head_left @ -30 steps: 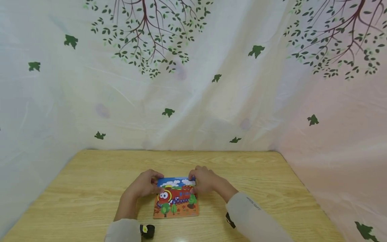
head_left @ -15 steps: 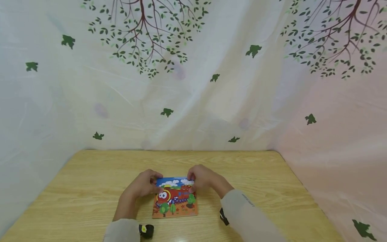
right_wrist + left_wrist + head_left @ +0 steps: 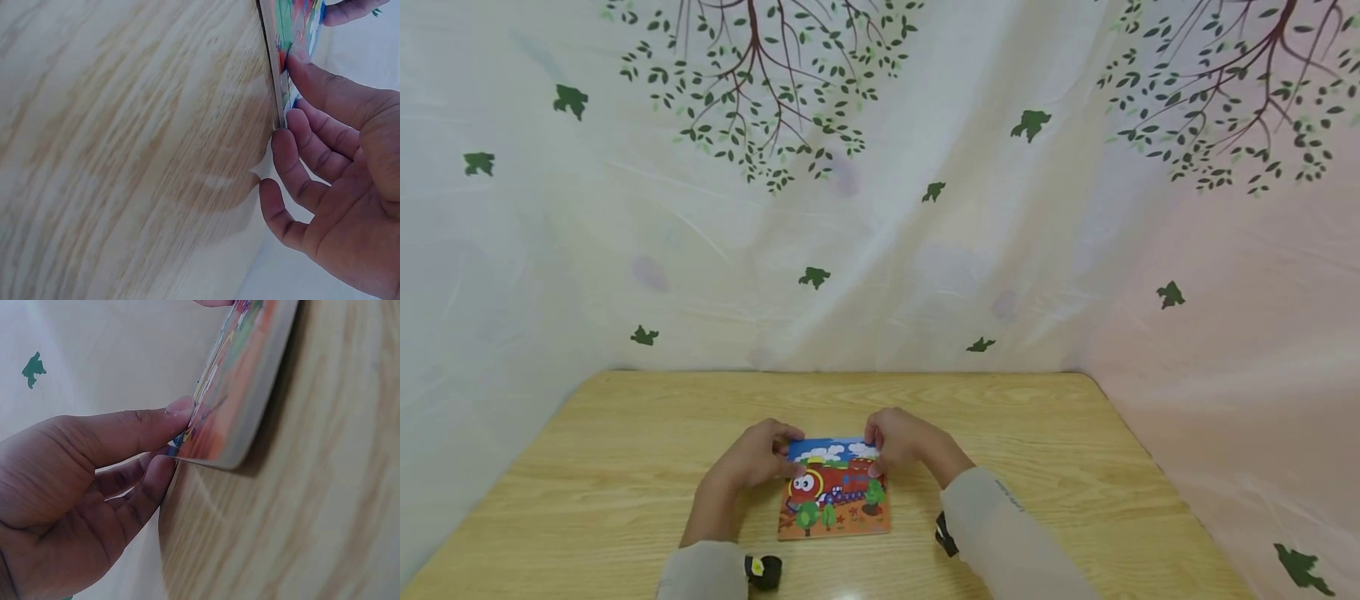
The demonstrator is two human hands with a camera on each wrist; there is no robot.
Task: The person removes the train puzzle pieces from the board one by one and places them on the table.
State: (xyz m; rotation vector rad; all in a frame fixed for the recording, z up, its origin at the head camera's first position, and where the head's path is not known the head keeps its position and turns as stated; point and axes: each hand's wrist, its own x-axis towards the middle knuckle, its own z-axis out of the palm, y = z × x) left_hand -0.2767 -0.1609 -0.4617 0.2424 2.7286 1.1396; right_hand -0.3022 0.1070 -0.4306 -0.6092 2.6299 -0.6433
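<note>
The left hand (image 3: 752, 457) holds the left far corner of a picture board (image 3: 837, 500) in a narrow pinch, with the thumb upon the printed face and the fingers around the edge. The right hand (image 3: 906, 442) holds the right far corner in a similar manner, its thumb also on the printed face. In the right wrist view, its little finger stands a little apart from the board.

The board is between the two hands, in the near middle part of the wooden table (image 3: 1037, 467). It is thin and almost square, and its printed side looks up. From these views I cannot say surely whether it lies fully flat or is slightly raised. On it is printed a red train with big eyes, below white clouds and blue sky; green trees stand on orange ground in front.

Behind the hands come two light sleeves, the left sleeve (image 3: 703, 571) and the right sleeve (image 3: 1011, 533). Beside the left one is a small black object (image 3: 765, 573) with a yellow mark, and beside the right one is a black strap (image 3: 946, 534).

Beyond the table hangs a pale cloth (image 3: 880, 317), which bears brown branches with leaves and several dark green bird-like shapes.
</note>
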